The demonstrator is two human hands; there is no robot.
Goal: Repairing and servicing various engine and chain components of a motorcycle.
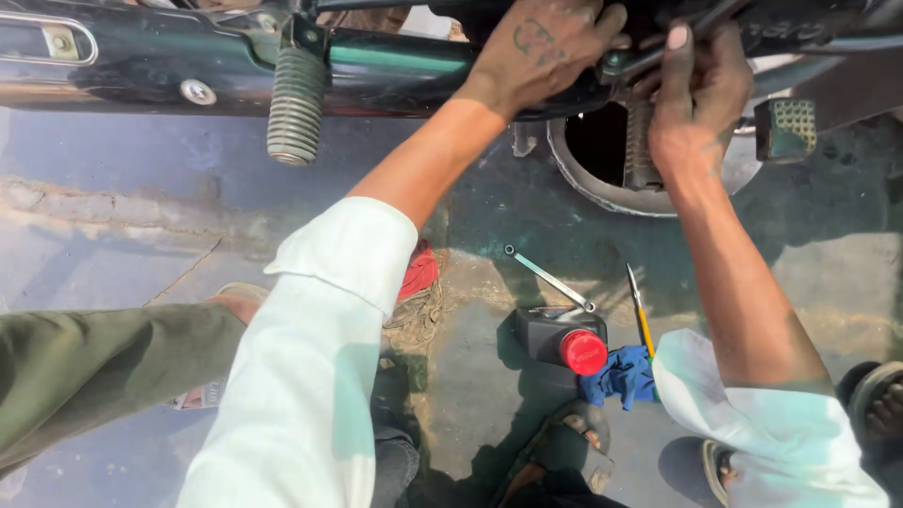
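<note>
My left hand [546,47] reaches up under the black motorcycle frame [169,71], its fingers curled around a dark part near the engine. Just to its right, my right hand [691,103] is closed around a ribbed footpeg or lever, thumb pointing up. Both arms wear rolled white sleeves. What the fingers grip is partly hidden by the frame. A ribbed rubber footpeg [295,103] hangs at the left.
On the ground lie a metal wrench [548,278], a yellow-handled screwdriver [641,310], a black can with a red cap [564,341], a blue rag [621,376] and a red cloth [418,271]. A metal basin [602,193] sits under the engine. Sandalled feet [564,452] are below.
</note>
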